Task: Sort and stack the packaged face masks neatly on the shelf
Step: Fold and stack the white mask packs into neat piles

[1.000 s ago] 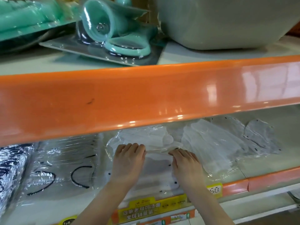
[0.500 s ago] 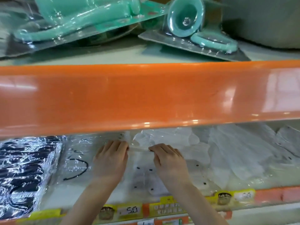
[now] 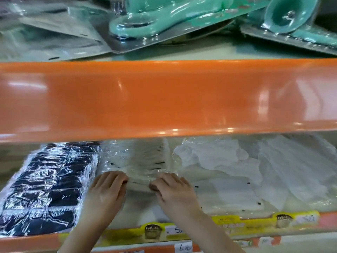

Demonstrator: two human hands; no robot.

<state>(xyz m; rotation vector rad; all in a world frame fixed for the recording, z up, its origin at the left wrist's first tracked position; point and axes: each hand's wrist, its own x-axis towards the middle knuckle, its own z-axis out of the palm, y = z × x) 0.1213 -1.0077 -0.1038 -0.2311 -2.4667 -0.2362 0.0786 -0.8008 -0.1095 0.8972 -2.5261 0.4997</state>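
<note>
On the lower shelf (image 3: 43, 241) lies a stack of white face masks in clear wrap (image 3: 138, 161), between a row of dark navy packaged masks (image 3: 49, 187) on the left and loose white packaged masks (image 3: 255, 172) on the right. My left hand (image 3: 107, 190) and my right hand (image 3: 173, 190) both grip the near edge of the clear-wrapped white stack, fingers curled over it, a short gap between them.
A broad orange shelf lip (image 3: 164, 99) hangs just above the hands and hides the back of the lower shelf. Teal plastic items in blister packs (image 3: 164, 17) lie on the upper shelf. Yellow price labels (image 3: 237, 225) run along the front rail.
The view and both hands shifted left along the shelf, from the loose white masks to the clear-wrapped stack beside the dark masks. Both hands kept their grip on a white pack.
</note>
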